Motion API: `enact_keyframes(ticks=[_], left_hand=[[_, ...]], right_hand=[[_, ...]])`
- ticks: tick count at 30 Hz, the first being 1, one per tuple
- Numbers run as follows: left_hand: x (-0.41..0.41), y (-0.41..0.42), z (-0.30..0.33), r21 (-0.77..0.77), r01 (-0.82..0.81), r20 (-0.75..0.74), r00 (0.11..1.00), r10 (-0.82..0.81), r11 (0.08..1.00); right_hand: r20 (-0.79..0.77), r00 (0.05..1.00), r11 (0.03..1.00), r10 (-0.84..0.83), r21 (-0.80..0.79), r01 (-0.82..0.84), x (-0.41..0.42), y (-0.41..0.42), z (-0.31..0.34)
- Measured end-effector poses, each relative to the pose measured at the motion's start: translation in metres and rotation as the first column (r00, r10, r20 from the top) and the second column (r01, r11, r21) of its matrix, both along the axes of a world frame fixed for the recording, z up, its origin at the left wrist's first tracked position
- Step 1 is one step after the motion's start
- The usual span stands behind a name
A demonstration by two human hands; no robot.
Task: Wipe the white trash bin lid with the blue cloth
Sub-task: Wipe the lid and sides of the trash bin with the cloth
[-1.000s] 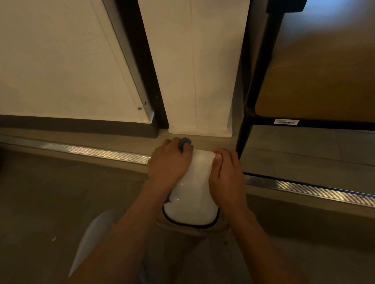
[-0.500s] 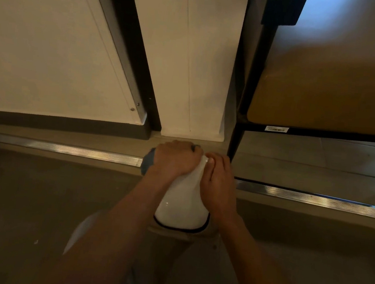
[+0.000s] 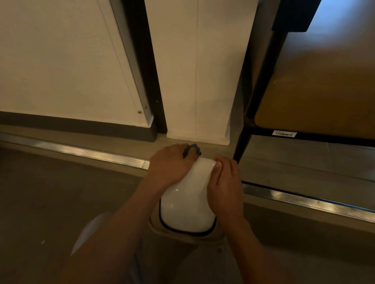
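Observation:
The white trash bin lid [image 3: 187, 201] is glossy with a dark rim and sits low in the middle of the view. My left hand [image 3: 170, 166] lies on the lid's far left corner and grips the blue cloth [image 3: 192, 149]; only a small dark-blue fold shows past my fingers. My right hand [image 3: 224, 186] holds the lid's right edge, fingers curled over the far right corner.
A white pillar [image 3: 202, 74] rises just behind the bin. A black-framed wooden table [image 3: 331, 91] stands at the right, its leg [image 3: 242, 145] close to my right hand. A metal floor strip [image 3: 78, 152] runs across the floor. A white panel [image 3: 53, 48] leans at the left.
My left hand with the cloth has swept back to the left along the lid's far edge, baring more of the lid's far end. My right hand kept its hold.

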State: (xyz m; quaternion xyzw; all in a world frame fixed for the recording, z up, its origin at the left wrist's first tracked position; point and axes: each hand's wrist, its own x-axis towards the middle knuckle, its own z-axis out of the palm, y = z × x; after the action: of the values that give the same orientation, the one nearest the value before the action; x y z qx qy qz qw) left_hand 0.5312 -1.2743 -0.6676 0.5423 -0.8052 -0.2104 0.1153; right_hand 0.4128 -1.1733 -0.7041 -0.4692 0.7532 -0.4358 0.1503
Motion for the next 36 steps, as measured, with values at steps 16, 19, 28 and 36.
enact_keyframes(ticks=[16, 19, 28, 36], left_hand=[[0.031, 0.025, -0.013, 0.094, -0.165, -0.297, 0.937, 0.186, 0.982], [0.000, 0.010, -0.001, -0.076, 0.047, 0.010, 0.999, -0.046, 0.996], [0.015, -0.004, -0.001, -0.035, 0.120, 0.019, 0.993, -0.120, 0.992], [0.012, 0.008, -0.003, -0.217, 0.395, 0.054, 0.918, -0.393, 0.893]], right_hand=[[-0.013, 1.000, 0.999, 0.021, -0.024, -0.022, -0.002, -0.002, -0.006], [-0.002, 1.000, 1.000, 0.018, -0.016, -0.018, -0.003, -0.003, -0.007], [0.009, 1.000, 1.000, 0.005, -0.006, -0.005, 0.000, -0.002, -0.003], [0.057, 0.998, 0.999, -0.002, -0.053, 0.005, 0.001, -0.002, -0.004]])
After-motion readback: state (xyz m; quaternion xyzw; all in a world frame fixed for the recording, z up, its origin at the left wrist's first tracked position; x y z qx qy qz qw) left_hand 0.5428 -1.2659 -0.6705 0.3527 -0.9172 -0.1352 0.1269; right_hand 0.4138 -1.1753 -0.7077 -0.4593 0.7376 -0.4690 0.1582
